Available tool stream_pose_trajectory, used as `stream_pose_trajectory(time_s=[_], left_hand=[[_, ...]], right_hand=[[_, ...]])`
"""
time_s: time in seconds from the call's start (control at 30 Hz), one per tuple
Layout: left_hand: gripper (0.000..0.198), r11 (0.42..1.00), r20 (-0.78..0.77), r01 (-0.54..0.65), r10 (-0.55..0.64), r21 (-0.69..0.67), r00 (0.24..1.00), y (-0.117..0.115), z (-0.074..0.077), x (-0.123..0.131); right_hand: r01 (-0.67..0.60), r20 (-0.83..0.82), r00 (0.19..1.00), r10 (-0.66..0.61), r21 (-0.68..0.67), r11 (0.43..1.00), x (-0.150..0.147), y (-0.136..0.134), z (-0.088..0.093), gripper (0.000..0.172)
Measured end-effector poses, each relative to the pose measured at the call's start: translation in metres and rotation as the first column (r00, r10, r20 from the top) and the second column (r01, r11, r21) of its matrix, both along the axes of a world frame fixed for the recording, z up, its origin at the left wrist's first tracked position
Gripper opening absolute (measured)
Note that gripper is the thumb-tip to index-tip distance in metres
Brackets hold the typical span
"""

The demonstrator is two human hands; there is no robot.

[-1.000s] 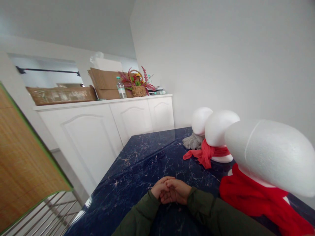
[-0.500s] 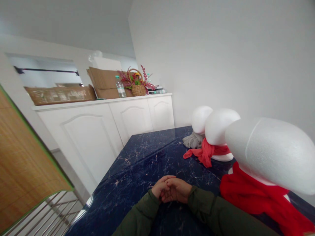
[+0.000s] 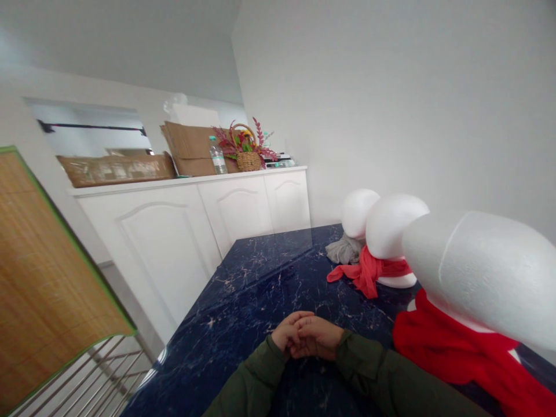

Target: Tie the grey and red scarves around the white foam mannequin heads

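Note:
My left hand (image 3: pixel 287 332) and my right hand (image 3: pixel 322 335) rest together on the dark blue marbled table (image 3: pixel 264 272), fingers folded over each other. Both are closed, and no object shows in them. To their right stand three white foam mannequin heads. The nearest head (image 3: pixel 482 263) has a bright red scarf (image 3: pixel 447 341) around its base. A coral-red scarf (image 3: pixel 367 272) is knotted around the middle head (image 3: pixel 395 226). Grey cloth (image 3: pixel 345 249) lies at the base of the farthest head (image 3: pixel 358 213).
White cabinets (image 3: pixel 169 249) behind the table carry cardboard boxes (image 3: pixel 191 149), a water bottle (image 3: pixel 218 157) and a flower basket (image 3: pixel 248 161). At the left, a green-edged bamboo-like mat (image 3: pixel 47 272) lies over a metal rack (image 3: pixel 99 376). A wall (image 3: pixel 391 104) borders the right side.
The view has turned slightly left, so everything appears a little farther right. My hands stay clasped, with the right fingers folded slightly more over the left. The heads and scarves have not moved.

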State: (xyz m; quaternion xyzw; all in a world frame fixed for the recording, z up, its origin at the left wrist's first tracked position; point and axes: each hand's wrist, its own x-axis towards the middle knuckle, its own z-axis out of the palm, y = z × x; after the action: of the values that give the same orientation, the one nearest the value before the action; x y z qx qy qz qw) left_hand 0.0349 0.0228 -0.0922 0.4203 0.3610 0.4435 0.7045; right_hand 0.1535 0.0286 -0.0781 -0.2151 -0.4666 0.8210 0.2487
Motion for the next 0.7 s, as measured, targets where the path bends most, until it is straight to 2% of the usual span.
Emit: stream_pose_trajectory(time_s=[0.1,0.3,0.4,0.5,0.57,0.6,0.67,0.7], left_hand=[[0.056,1.0,0.035,-0.013,0.013,-0.015,0.999,-0.001,0.001,0.002],[0.05,0.999,0.048,-0.033,0.035,-0.034,0.998,-0.002,0.006,0.003],[0.05,0.999,0.017,-0.014,0.014,-0.036,1.0,0.0,0.005,0.002],[0.048,0.999,0.06,0.02,-0.017,-0.045,0.998,0.0,0.004,0.002],[0.045,0.998,0.092,0.039,-0.034,-0.057,0.995,-0.002,0.005,0.003],[0.044,0.997,0.095,0.045,-0.04,-0.059,0.995,-0.003,0.006,0.003],[0.043,0.997,0.075,0.054,-0.049,-0.059,0.996,-0.005,0.01,0.004],[0.042,0.997,0.058,0.055,-0.052,-0.061,0.997,-0.006,0.011,0.004]], right_hand=[[0.01,0.07,0.997,-0.012,0.023,1.0,-0.001,-0.002,0.003,0.019],[0.038,0.094,0.995,-0.04,0.016,0.999,-0.002,-0.005,0.007,0.016],[0.1,0.153,0.982,-0.11,0.075,0.992,-0.007,-0.007,0.006,0.013],[0.185,0.188,0.958,-0.216,0.172,0.968,-0.008,-0.013,0.004,0.012],[0.242,0.19,0.929,-0.317,0.336,0.91,0.001,-0.024,0.004,0.017],[0.27,0.182,0.906,-0.381,0.445,0.854,0.009,-0.033,0.004,0.019],[0.329,0.133,0.844,-0.52,0.637,0.697,0.036,-0.058,0.001,0.023],[0.363,0.109,0.803,-0.585,0.69,0.626,0.054,-0.073,-0.002,0.022]])
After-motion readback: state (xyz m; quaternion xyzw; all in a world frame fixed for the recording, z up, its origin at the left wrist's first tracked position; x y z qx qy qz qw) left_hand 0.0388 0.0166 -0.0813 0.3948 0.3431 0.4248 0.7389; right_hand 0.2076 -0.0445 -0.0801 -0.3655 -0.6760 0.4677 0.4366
